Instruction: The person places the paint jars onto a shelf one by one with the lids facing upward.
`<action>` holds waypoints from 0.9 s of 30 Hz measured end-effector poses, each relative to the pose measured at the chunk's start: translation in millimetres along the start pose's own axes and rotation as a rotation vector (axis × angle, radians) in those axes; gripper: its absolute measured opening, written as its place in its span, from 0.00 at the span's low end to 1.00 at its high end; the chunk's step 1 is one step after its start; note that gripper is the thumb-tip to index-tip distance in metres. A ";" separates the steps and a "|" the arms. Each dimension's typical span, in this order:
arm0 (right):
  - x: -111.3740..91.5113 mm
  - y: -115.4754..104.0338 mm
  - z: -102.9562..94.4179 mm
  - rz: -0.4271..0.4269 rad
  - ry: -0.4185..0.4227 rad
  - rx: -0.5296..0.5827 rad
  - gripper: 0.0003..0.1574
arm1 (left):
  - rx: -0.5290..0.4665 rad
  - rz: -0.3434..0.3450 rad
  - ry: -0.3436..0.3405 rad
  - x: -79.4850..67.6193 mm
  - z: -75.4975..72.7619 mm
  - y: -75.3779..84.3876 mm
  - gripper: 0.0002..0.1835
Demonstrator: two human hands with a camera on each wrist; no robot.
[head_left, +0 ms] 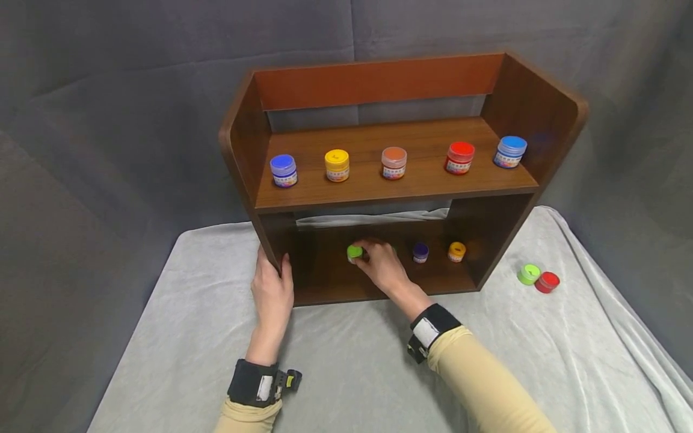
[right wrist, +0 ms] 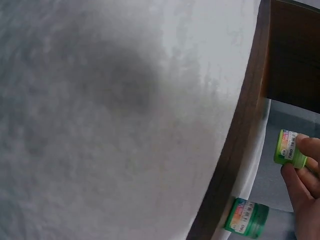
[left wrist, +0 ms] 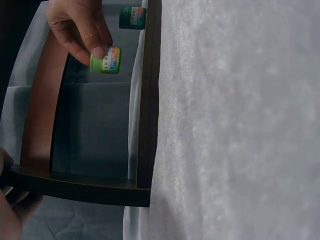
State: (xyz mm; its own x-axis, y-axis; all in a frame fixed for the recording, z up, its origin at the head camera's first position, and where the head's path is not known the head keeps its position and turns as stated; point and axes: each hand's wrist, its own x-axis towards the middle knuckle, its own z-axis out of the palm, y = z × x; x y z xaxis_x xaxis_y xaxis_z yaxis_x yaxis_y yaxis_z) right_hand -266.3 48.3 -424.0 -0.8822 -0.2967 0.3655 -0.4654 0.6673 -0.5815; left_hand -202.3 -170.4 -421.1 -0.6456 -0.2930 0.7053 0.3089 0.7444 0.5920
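Observation:
In the head view my right hand (head_left: 384, 264) reaches into the lower level of a brown wooden shelf (head_left: 400, 197). Its thumb and fingers pinch a small light green paint jar (right wrist: 287, 146), held above the lower board in the right wrist view. A dark green jar (right wrist: 246, 218) stands on that board beside it, mostly hidden behind the hand in the head view. My left hand (head_left: 273, 294) grips the front edge of the shelf's left side panel, with the thumb on the inner side and the fingers outside.
A purple jar (head_left: 420, 252) and an orange jar (head_left: 456, 252) stand farther right on the lower board. Several jars, among them a yellow one (head_left: 337, 165), line the upper board. Right of the shelf, a light green jar (head_left: 529, 274) and a red jar (head_left: 547, 282) sit on the grey cloth (head_left: 346, 361).

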 end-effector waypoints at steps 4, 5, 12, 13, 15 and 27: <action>-0.9 3.8 4.4 0.011 0.003 0.002 0.19 | 0.001 0.002 -0.004 -0.8 -0.6 -0.4 0.27; -1.1 4.4 5.4 0.010 0.004 0.000 0.18 | 0.000 0.001 -0.002 -0.8 -0.6 -0.2 0.27; -0.8 6.6 10.8 0.009 0.002 -0.014 0.17 | 0.009 0.003 0.013 1.0 -0.8 0.8 0.27; -0.8 6.5 11.3 0.012 0.001 -0.013 0.17 | 0.010 0.002 0.011 1.2 -1.0 1.4 0.27; -0.5 6.4 11.7 0.014 0.000 -0.015 0.17 | 0.012 0.001 0.008 1.4 -1.0 2.0 0.27; -0.1 7.6 13.2 0.029 -0.019 -0.030 0.15 | -0.014 -0.010 -0.025 0.8 -2.2 1.3 0.28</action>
State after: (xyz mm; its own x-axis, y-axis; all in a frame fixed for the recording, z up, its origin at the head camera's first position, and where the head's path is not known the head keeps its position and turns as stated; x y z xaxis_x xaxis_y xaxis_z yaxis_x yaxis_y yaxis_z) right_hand -270.6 44.4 -438.1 -0.8964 -0.2897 0.3354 -0.4379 0.6958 -0.5693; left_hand -200.9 -171.0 -418.9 -0.6662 -0.2851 0.6891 0.3119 0.7328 0.6047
